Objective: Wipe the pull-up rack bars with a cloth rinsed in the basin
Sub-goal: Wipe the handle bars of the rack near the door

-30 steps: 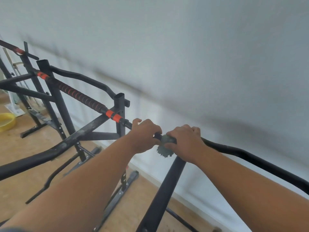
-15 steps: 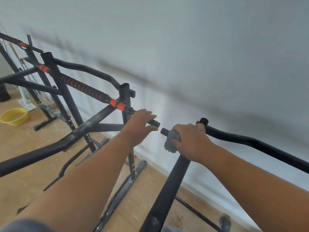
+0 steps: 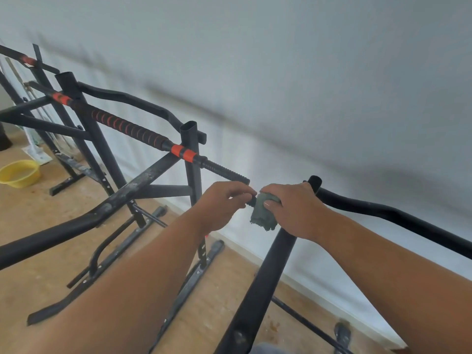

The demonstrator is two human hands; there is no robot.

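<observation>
Right hand [image 3: 293,209] grips cloth [image 3: 263,215] round a bar end; left hand [image 3: 224,204] apparently pinches its tip.

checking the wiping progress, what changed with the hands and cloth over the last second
The left hand let go of the ribbed bar end and now pinches the short stub beside the cloth. A second ago both hands sat together on the bar, half a second ago they were apart, and now they almost touch again. The right hand still grips the cloth. The yellow basin has not moved on the floor.
</observation>
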